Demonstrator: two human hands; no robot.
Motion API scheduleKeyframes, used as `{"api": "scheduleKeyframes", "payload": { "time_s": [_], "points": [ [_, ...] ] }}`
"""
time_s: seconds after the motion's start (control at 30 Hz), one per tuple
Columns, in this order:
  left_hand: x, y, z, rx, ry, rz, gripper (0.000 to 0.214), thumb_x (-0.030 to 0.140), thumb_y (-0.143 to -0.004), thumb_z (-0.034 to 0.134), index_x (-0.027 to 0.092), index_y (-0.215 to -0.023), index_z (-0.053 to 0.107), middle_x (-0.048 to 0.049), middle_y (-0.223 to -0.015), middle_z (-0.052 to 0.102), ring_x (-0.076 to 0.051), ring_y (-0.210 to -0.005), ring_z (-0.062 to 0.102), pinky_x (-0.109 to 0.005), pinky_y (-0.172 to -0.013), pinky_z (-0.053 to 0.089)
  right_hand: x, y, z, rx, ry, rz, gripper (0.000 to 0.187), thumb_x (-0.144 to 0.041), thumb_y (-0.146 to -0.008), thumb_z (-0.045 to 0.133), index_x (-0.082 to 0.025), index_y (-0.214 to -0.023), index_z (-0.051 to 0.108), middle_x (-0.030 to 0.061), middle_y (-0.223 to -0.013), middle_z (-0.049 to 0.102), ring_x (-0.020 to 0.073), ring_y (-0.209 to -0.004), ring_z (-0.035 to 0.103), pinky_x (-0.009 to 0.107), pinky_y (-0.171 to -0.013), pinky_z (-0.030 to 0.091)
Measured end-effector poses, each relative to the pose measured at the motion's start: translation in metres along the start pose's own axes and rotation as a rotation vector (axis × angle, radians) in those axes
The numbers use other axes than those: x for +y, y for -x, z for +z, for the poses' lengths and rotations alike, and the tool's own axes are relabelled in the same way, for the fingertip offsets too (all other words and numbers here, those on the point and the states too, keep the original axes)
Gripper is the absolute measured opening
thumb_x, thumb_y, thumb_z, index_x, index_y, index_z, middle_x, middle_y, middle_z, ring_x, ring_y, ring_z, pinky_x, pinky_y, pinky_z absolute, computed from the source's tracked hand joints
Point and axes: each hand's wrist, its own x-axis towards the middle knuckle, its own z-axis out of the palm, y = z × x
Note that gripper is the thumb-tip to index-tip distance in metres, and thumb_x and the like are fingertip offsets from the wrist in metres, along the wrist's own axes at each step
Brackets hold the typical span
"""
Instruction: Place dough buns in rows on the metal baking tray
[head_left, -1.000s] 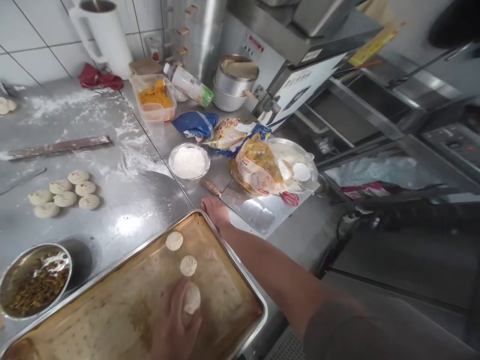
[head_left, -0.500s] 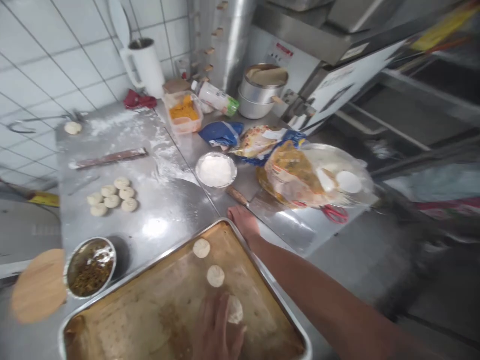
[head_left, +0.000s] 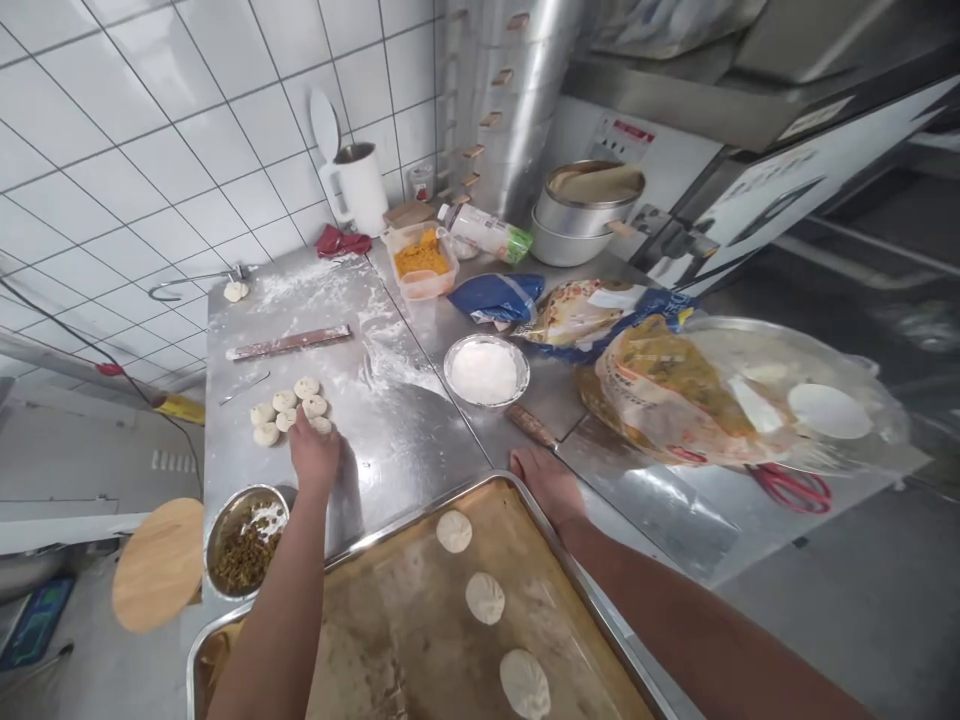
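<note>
My left hand point(head_left: 313, 458) reaches over the steel counter to a cluster of small round dough buns point(head_left: 285, 401). Its fingers and thumb are around the near right dough bun point(head_left: 321, 425), which still sits in the cluster. My right hand point(head_left: 549, 487) lies fairly flat at the far right corner of a baking tray point(head_left: 420, 508), fingers extended. On the tray's brown surface, three flattened dough rounds point(head_left: 485, 598) lie in a row along the right side. A metal bowl of dark chopped filling point(head_left: 244, 560) stands left of my left forearm.
Behind the tray are a bowl of flour point(head_left: 486, 371) and a wooden-handled scraper point(head_left: 534, 426). A floured wooden stick point(head_left: 291, 342) lies farther back. Plastic food bags point(head_left: 667, 385), red scissors point(head_left: 793, 488) and an orange-filled tub point(head_left: 421, 262) crowd the right and back.
My left hand has moved from the nearest dough round on the tray to the bun cluster at the left. My right hand stays by the tray corner. The view has shifted.
</note>
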Motion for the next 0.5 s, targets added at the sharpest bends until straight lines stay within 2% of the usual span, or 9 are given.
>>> {"api": "scheduleKeyframes", "payload": {
  "time_s": [0.07, 0.13, 0.23, 0.33, 0.43, 0.5],
  "points": [
    [-0.001, 0.008, -0.009, -0.021, -0.003, -0.021, 0.073, 0.035, -0.08, 0.071, 0.013, -0.147, 0.052, -0.0213, -0.135, 0.056, -0.037, -0.119, 0.063, -0.055, -0.104, 0.054, -0.002, 0.0, 0.001, -0.018, -0.006, 0.014, 0.013, -0.029, -0.101, 0.062, -0.018, -0.095, 0.067, 0.0015, -0.094, 0.069, 0.0172, -0.09, 0.066, 0.037, -0.085, 0.059],
    [-0.001, 0.027, -0.026, -0.032, 0.0, -0.038, 0.062, 0.041, -0.081, 0.069, 0.015, -0.137, 0.061, -0.0198, -0.134, 0.056, -0.037, -0.12, 0.062, -0.056, -0.106, 0.053, -0.004, 0.002, 0.0, -0.048, -0.01, 0.028, 0.015, -0.031, -0.101, 0.064, -0.017, -0.098, 0.068, 0.0023, -0.098, 0.069, 0.0178, -0.092, 0.067, 0.038, -0.086, 0.059],
    [-0.002, 0.084, -0.051, -0.095, 0.079, -0.003, 0.059, 0.051, -0.082, 0.068, 0.019, -0.131, 0.064, -0.0143, -0.126, 0.061, -0.033, -0.117, 0.062, -0.053, -0.103, 0.055, -0.005, 0.007, -0.003, -0.101, -0.008, 0.037, 0.016, -0.033, -0.101, 0.064, -0.018, -0.101, 0.069, 0.0035, -0.105, 0.071, 0.0187, -0.098, 0.067, 0.039, -0.09, 0.059],
    [0.0, 0.181, -0.071, -0.303, 0.267, 0.156, 0.055, 0.049, -0.08, 0.074, 0.025, -0.127, 0.064, -0.0094, -0.123, 0.066, -0.027, -0.109, 0.067, -0.045, -0.095, 0.06, -0.006, 0.011, -0.005, -0.133, 0.008, 0.051, 0.018, -0.034, -0.101, 0.064, -0.018, -0.106, 0.069, 0.0046, -0.111, 0.071, 0.02, -0.102, 0.067, 0.041, -0.092, 0.059],
    [0.008, 0.296, -0.084, -0.556, 0.312, 0.385, 0.044, 0.034, -0.082, 0.073, 0.029, -0.125, 0.063, -0.0079, -0.122, 0.069, -0.025, -0.107, 0.07, -0.04, -0.089, 0.064, -0.008, 0.013, -0.006, -0.149, 0.013, 0.056, 0.019, -0.035, -0.101, 0.063, -0.018, -0.108, 0.068, 0.0047, -0.112, 0.07, 0.0205, -0.103, 0.067, 0.042, -0.092, 0.059],
    [0.013, 0.363, -0.084, -0.671, 0.36, 0.543, 0.054, 0.022, -0.083, 0.069, 0.03, -0.135, 0.058, -0.009, -0.125, 0.071, -0.024, -0.111, 0.072, -0.036, -0.089, 0.065, -0.009, 0.013, -0.006, -0.153, 0.005, 0.056, 0.02, -0.036, -0.101, 0.063, -0.018, -0.108, 0.068, 0.0046, -0.111, 0.069, 0.0209, -0.103, 0.066, 0.042, -0.093, 0.058]
  ]
}}
